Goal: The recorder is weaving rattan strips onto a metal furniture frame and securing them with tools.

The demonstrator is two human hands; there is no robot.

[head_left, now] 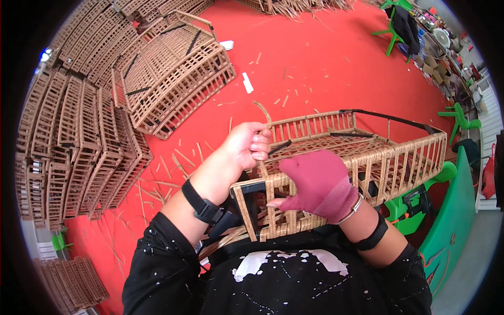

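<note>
A woven rattan-style frame (391, 157) with slatted sides and dark metal bars lies across my lap, reaching off to the right. My left hand (251, 146), bare, is closed in a pinch on a tan weaving strip (262, 112) just above the frame's near left corner. The strip's loose end sticks up past my fingers, and its lower part runs down to the frame's rail. My right hand (319, 181) wears a maroon glove with the thumb tip bare. It grips the frame's near rail, fingers over the top and thumb on the outer side.
Stacks of similar woven frames (79, 142) stand at the left, with a single one (178, 79) beyond. Strip offcuts (181, 157) litter the red floor (325, 63). On the right are green chairs (459, 118), a green table (449, 231) and a black-handled tool (417, 202).
</note>
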